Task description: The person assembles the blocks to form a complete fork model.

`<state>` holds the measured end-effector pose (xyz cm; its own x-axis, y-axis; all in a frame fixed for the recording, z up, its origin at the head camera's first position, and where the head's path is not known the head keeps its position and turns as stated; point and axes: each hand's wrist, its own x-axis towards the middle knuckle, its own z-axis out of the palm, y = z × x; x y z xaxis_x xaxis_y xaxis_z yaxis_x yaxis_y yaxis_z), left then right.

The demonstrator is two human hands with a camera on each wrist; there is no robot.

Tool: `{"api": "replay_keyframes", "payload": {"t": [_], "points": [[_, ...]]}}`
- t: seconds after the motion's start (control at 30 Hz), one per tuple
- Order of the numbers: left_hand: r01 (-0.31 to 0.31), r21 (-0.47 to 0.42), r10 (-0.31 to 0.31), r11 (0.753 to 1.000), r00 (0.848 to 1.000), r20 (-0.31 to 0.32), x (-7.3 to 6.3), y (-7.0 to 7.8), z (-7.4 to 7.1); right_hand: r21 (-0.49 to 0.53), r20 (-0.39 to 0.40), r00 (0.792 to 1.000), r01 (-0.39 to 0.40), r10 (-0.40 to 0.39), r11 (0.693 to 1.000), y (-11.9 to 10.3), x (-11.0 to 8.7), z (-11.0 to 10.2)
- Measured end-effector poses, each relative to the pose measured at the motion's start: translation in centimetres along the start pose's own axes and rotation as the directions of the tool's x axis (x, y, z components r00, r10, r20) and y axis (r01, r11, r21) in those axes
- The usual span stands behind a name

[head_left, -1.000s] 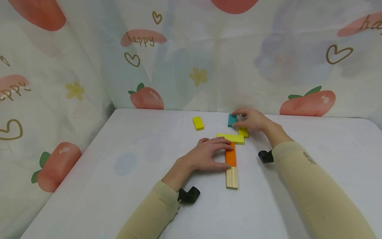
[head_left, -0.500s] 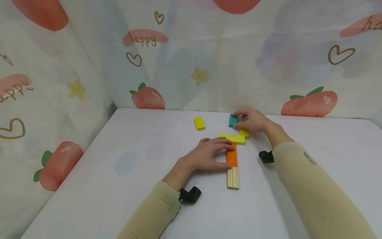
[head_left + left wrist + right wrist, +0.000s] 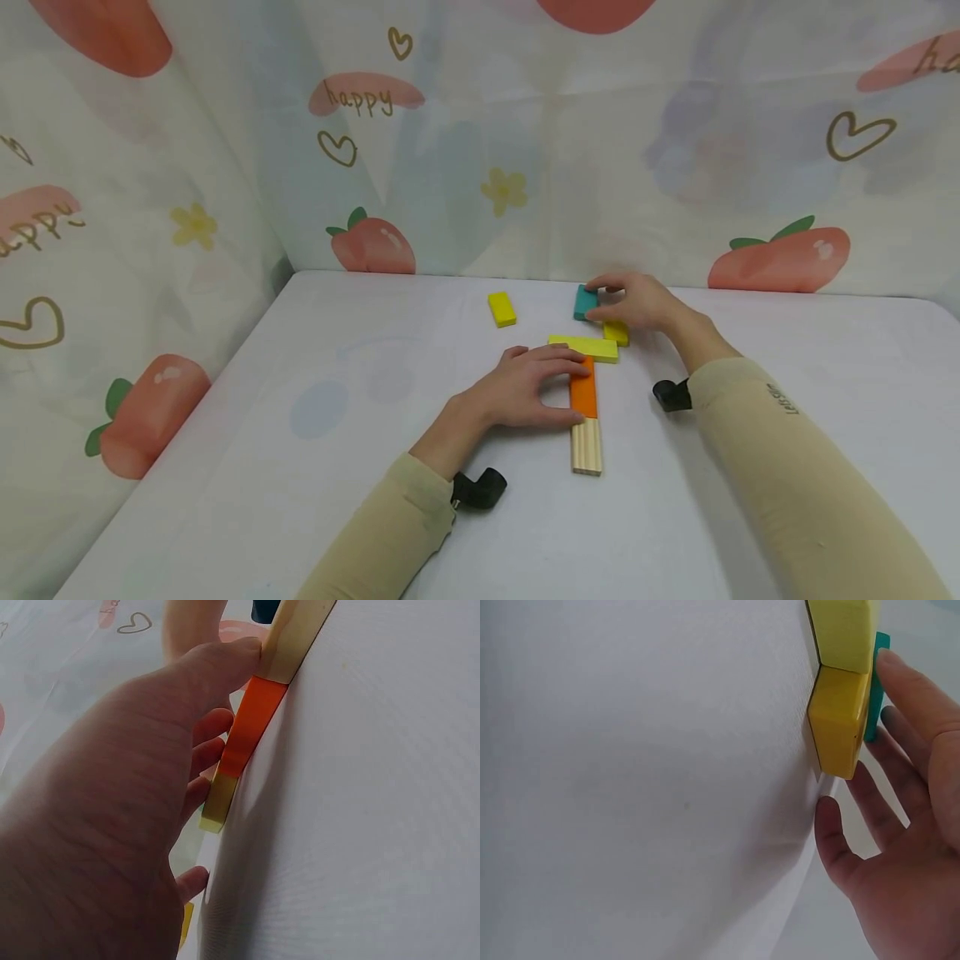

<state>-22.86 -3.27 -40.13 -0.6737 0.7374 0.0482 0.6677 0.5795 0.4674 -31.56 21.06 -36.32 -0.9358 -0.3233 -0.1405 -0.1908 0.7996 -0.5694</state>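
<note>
Teal block (image 3: 585, 302) still between right fingers (image 3: 609, 281)

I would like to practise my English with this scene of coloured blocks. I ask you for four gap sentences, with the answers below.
1. The block between the pale yellow block and the bare wooden piece is coloured ____.
2. In the head view, the lone yellow block lies to the ____ of the teal block.
3. In the head view, the deeper yellow block is at the pale one's ____ end.
4. The backdrop bears the word ____.

Missing words: orange; left; right; happy.
</note>
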Motion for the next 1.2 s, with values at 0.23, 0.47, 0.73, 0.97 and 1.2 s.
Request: {"api": "replay_keyframes", "payload": {"t": [0.23, 0.47, 0.73, 0.97, 1.2], "points": [[-0.005, -0.002, 0.005, 1.000, 1.000, -0.001, -0.1, 0.0, -0.1, 0.009, -0.003, 1.000, 0.009, -0.009, 1.000, 0.1, -0.2, -0.1], [-0.012, -0.010, 0.012, 1.000, 1.000, -0.003, 0.0, 0.0, -0.1, 0.011, 0.015, 1.000, 0.018, -0.018, 1.000, 0.1, -0.7, -0.3], [-0.001, -0.008, 0.001, 1.000, 1.000, 0.002, -0.1, 0.1, -0.1, 0.002, 0.022, 0.999, 0.023, -0.023, 1.000, -0.1, -1.1, -0.2], [0.002, -0.009, -0.002, 1.000, 1.000, 0.004, -0.1, 0.1, 0.0, -0.005, 0.032, 0.999, 0.023, -0.023, 1.000, -0.2, -1.5, 0.0], [0.000, -0.016, 0.000, 1.000, 1.000, 0.005, 0.0, 0.0, 0.0, 0.004, 0.038, 0.999, 0.025, -0.025, 1.000, -0.2, -1.6, 0.3]]}}
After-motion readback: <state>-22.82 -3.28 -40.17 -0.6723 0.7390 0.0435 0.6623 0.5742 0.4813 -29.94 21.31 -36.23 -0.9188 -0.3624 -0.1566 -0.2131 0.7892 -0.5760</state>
